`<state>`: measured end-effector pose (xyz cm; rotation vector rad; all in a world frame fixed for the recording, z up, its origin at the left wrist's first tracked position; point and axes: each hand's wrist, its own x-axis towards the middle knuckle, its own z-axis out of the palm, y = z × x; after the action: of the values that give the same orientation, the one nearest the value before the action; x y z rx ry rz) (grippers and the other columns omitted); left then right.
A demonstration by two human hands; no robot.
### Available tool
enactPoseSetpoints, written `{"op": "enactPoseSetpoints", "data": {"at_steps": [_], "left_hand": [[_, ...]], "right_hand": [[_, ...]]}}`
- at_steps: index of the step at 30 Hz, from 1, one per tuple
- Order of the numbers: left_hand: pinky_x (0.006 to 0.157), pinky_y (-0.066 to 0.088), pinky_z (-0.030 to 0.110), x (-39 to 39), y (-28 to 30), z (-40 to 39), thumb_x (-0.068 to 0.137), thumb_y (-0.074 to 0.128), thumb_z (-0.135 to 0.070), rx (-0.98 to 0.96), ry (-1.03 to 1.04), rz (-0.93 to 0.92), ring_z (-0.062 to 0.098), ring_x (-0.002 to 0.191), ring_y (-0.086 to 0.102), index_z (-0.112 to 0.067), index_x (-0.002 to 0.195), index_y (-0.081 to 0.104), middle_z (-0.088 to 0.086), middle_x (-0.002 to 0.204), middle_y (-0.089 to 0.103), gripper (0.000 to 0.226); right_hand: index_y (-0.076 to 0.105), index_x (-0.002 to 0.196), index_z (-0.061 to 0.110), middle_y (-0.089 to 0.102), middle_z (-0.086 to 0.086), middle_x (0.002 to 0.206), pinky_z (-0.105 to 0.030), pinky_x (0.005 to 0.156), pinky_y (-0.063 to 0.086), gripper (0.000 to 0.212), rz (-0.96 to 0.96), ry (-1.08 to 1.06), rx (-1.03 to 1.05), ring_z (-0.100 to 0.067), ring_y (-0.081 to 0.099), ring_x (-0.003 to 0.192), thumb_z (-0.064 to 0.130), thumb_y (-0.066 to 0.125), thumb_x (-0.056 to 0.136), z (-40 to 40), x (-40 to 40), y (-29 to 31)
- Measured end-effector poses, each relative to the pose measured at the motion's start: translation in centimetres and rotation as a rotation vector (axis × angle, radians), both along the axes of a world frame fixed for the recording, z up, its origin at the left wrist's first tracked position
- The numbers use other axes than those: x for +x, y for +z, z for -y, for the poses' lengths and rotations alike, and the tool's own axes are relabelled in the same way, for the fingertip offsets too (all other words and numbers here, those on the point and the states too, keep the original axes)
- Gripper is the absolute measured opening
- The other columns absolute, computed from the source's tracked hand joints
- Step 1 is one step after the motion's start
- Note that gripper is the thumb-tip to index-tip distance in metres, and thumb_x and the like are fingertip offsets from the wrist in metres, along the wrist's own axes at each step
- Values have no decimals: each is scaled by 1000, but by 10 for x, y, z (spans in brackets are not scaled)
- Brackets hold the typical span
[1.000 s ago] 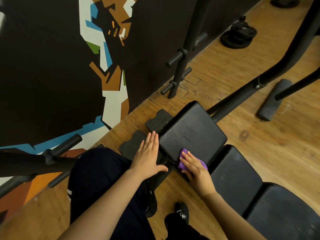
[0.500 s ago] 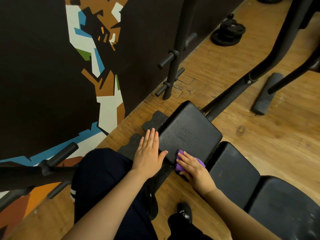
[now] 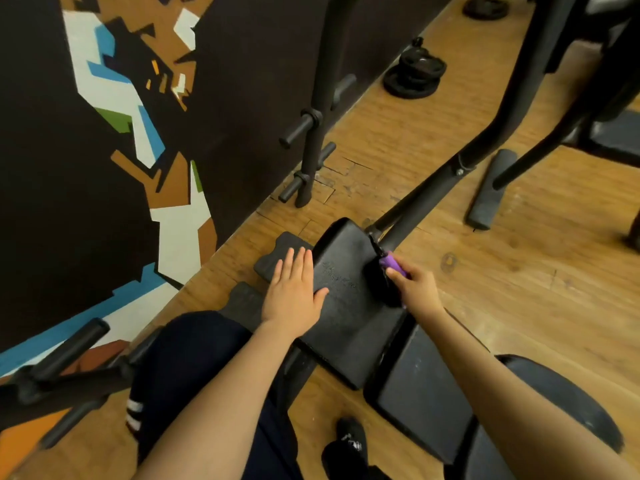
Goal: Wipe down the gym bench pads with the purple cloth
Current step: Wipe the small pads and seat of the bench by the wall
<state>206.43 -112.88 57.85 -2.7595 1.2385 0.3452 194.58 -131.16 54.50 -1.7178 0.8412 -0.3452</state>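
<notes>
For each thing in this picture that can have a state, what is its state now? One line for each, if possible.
left hand: flat, fingers straight, resting on the near edge of the pad.
right hand: gripping the purple cloth at the pad's far side.
purple cloth: bunched, pressed against the pad's edge.
end pad: tilted, bare on top.
seat pad: dusty, untouched.
weight plates: stacked on the floor.

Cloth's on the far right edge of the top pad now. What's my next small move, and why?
Probably drag the purple cloth back toward you along the right side of the top pad. The right hand grips it at that edge near the frame bar, while the left hand lies flat on the pad's left side, steadying it. The lower pads seem yet to be wiped.
</notes>
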Motion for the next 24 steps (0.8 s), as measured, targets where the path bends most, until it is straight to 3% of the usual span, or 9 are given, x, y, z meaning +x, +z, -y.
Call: {"op": "enactPoseSetpoints", "data": {"at_steps": [3, 7, 11, 18, 21, 24], "left_hand": [[119, -3, 39, 1, -3, 1, 100, 20, -51, 2, 0, 48, 22, 147, -8, -5, 150, -8, 9, 160, -5, 73], [119, -4, 40, 5, -6, 2, 99, 20, -50, -6, -2, 41, 21, 147, -10, -5, 150, -9, 8, 160, -6, 73], [119, -4, 40, 5, -8, 1, 99, 20, -50, -14, -8, 33, 22, 147, -10, -6, 149, -11, 8, 160, -6, 74], [120, -2, 42, 6, -11, -1, 94, 29, -57, -41, -54, 21, 22, 147, -11, -10, 148, -17, 6, 160, -10, 85], [120, 6, 38, 5, -12, -1, 93, 32, -56, -75, -44, 12, 20, 147, -1, -13, 149, -16, 5, 160, -7, 86], [119, 13, 36, 5, -14, -2, 92, 33, -56, -104, -42, 18, 19, 146, 9, -13, 150, -14, 4, 161, -4, 86]], "right_hand": [[57, 124, 4, 61, -3, 103, -12, 67, 41, 34, 18, 56, -14, -9, 55, 87, 8, 57, 90, 24, 54, 24], [62, 117, 4, 64, -8, 109, -27, 84, 42, 32, -134, 294, -113, -22, 57, 100, 18, 63, 88, 34, 105, 28], [53, 130, 9, 55, 3, 112, -9, 83, 32, 49, -146, 338, -63, -9, 51, 104, 10, 67, 83, 40, 78, 13], [58, 122, 4, 62, -9, 109, -28, 89, 40, 39, -359, 246, -1, -24, 57, 102, 4, 65, 83, 61, -7, -15], [58, 120, 0, 61, -10, 106, -25, 90, 42, 36, -289, 247, -16, -18, 54, 96, 2, 63, 84, 54, 21, 1], [59, 120, -1, 61, -10, 108, -12, 77, 38, 36, -126, 266, -104, -14, 52, 95, 4, 63, 85, 38, 76, 19]]}}
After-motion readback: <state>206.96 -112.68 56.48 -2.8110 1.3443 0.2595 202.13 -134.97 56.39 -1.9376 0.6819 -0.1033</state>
